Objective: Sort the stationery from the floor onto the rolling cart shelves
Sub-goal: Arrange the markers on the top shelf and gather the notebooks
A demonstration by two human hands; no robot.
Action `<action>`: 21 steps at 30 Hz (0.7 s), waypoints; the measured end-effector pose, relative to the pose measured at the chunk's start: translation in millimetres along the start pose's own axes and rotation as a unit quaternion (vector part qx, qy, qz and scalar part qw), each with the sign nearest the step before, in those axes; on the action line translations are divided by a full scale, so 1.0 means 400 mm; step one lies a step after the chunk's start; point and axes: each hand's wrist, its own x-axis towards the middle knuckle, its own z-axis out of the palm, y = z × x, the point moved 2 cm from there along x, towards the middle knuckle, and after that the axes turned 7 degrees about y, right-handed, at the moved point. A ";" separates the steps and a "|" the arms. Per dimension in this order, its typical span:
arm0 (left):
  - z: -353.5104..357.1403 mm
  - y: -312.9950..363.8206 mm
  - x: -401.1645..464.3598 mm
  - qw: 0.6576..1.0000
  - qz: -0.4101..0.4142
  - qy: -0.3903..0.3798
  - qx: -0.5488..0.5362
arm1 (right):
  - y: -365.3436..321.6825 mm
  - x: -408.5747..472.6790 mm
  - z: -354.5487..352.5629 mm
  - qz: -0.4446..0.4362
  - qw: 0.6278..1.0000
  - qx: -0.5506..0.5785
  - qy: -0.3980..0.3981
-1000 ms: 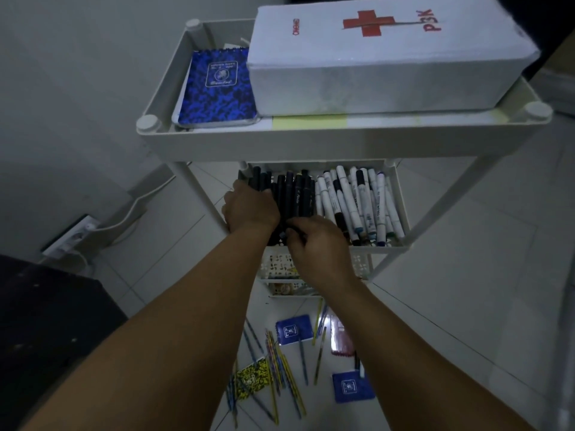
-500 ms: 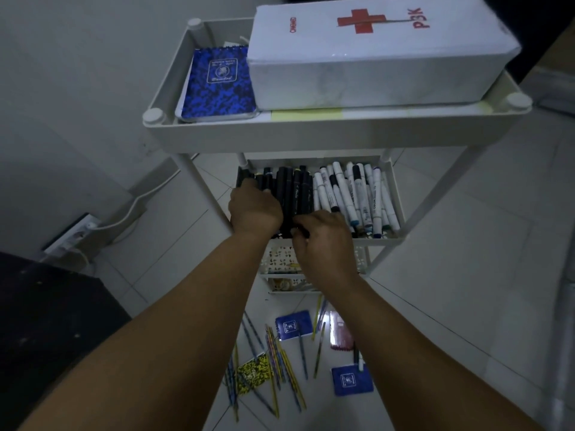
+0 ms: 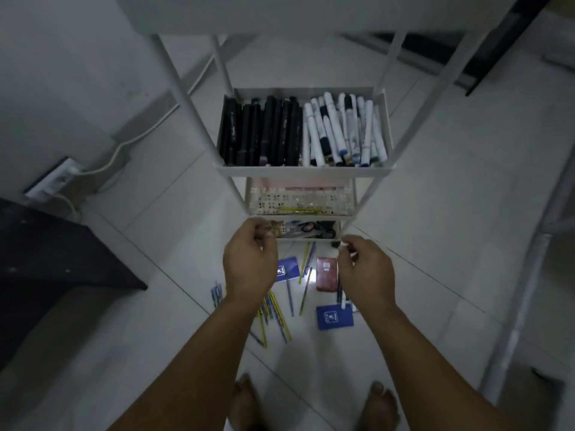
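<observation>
The white rolling cart's middle shelf (image 3: 305, 171) holds black markers (image 3: 261, 132) on its left and white markers (image 3: 342, 129) on its right. Below it sit a perforated shelf (image 3: 298, 200) and a bottom shelf (image 3: 308, 231) with small items. On the floor lie two blue notebooks (image 3: 334, 317), several pencils and pens (image 3: 277, 312) and a reddish packet (image 3: 326, 273). My left hand (image 3: 250, 262) and my right hand (image 3: 367, 272) hover in front of the bottom shelf, above the floor items, fingers loosely curled and holding nothing.
A white power strip (image 3: 49, 181) with cables lies by the wall at left. A dark piece of furniture (image 3: 46, 259) stands at the left edge. My bare feet (image 3: 245, 399) are at the bottom. The cart's thin legs (image 3: 186, 98) frame the shelves.
Both hands have left the black markers on the middle shelf and dropped toward the floor items. The view has tilted down, so the top shelf with the box is out of sight.
</observation>
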 end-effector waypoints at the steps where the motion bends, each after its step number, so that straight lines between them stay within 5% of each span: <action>1: 0.023 -0.039 -0.024 1.000 -0.012 -0.012 0.008 | 0.052 -0.028 0.013 0.034 0.999 -0.012 -0.015; 12: 0.462 -0.525 -0.257 0.986 -0.054 -0.132 0.087 | 0.631 -0.256 0.319 0.261 0.956 -0.086 -0.099; 21: 0.799 -0.741 -0.299 0.984 -0.030 -0.168 0.045 | 0.923 -0.166 0.540 0.284 0.957 -0.048 0.048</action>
